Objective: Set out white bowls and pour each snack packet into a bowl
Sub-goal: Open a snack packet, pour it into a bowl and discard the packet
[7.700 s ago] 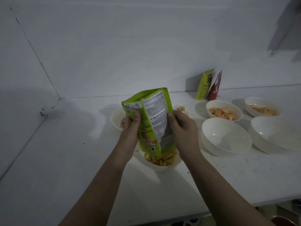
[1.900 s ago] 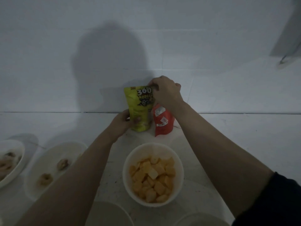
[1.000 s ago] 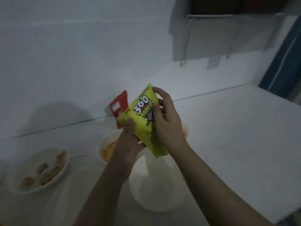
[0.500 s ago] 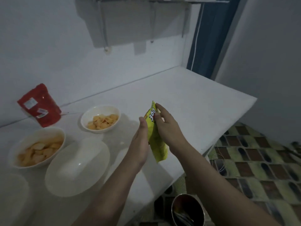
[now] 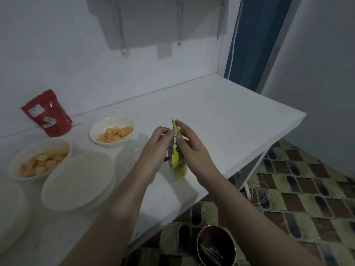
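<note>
Bowls sit to the left of the hands on the white worktop (image 5: 221, 112): a bowl of pale crackers (image 5: 39, 159) farthest left, an empty bowl (image 5: 78, 180) beside it and nearer the person, and a small bowl of orange chips (image 5: 112, 131) beyond that, just left of the hands. A red packet (image 5: 47, 113) stands against the wall behind the cracker bowl. The left hand (image 5: 156, 148) and the right hand (image 5: 189, 148) both pinch the top of a yellow snack packet (image 5: 177, 160), held edge-on above the worktop between them. Below the right forearm, a dark metal cup (image 5: 216, 244) stands on the patterned tile floor (image 5: 297, 198).
</note>
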### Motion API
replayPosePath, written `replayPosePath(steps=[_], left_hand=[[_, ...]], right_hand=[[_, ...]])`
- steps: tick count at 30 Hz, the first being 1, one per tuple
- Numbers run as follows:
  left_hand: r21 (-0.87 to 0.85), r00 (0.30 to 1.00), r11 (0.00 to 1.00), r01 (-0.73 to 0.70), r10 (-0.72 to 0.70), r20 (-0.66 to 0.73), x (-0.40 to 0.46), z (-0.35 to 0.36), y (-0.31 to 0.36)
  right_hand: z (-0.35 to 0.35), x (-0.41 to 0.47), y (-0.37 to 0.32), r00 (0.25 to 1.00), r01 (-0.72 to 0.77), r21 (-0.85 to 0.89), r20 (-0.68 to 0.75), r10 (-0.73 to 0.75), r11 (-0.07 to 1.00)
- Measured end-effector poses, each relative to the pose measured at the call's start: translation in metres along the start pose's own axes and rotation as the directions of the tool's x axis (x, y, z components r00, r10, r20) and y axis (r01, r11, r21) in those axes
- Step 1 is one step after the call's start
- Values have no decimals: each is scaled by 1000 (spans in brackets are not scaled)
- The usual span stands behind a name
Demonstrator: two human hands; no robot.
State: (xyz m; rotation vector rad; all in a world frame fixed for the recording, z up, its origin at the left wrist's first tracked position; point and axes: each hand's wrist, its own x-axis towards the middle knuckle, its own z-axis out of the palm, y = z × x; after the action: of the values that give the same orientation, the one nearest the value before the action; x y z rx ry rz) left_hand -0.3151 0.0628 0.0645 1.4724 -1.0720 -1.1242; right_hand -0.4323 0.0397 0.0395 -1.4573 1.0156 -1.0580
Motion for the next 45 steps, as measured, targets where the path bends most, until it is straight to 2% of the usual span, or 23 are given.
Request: replayPosePath(steps=[5, 9, 15, 19, 23, 26, 28, 31, 35, 41, 45], left_hand=[[45, 995, 994, -96, 97, -8, -1, 1, 1], [126, 986, 978, -165, 165, 8, 0, 0, 2], [212, 982, 959, -186, 174, 73, 2, 0, 0], [235, 981, 953, -193, 183, 67, 4, 3, -4], [210, 975, 954, -216, 222, -6, 7, 8, -5], [243, 935, 922, -300, 335, -116, 11, 8, -3], [273, 921, 908, -319, 365, -135, 14, 7, -2], [244, 926, 915, -322, 358, -119, 17, 10, -5], [246, 927, 912, -328, 361, -102, 18, 15, -6], [181, 936, 933, -310, 333, -113, 20, 25, -12], [71, 938, 950, -302, 310, -156, 20, 33, -14]], right_hand=[[-1, 4, 1, 993, 116, -52, 37, -114, 992], [-3, 6, 4, 989, 143, -50, 51, -141, 988], [-14, 3, 7, 986, 152, -21, 80, -150, 988], [-17, 4, 10, 981, 174, -49, 93, -169, 984], [-16, 5, 11, 979, 189, -67, 91, -182, 980], [-12, 9, 10, 970, 216, -239, -55, -236, 947], [-14, 10, 5, 970, 219, -265, -42, -238, 939], [-18, 8, -10, 982, 177, -131, 88, -167, 975], [-25, 12, -15, 974, 215, -225, 128, -189, 950], [-31, 13, -11, 977, 195, -215, 126, -171, 957], [-29, 13, -10, 987, 158, -207, 40, -153, 965]])
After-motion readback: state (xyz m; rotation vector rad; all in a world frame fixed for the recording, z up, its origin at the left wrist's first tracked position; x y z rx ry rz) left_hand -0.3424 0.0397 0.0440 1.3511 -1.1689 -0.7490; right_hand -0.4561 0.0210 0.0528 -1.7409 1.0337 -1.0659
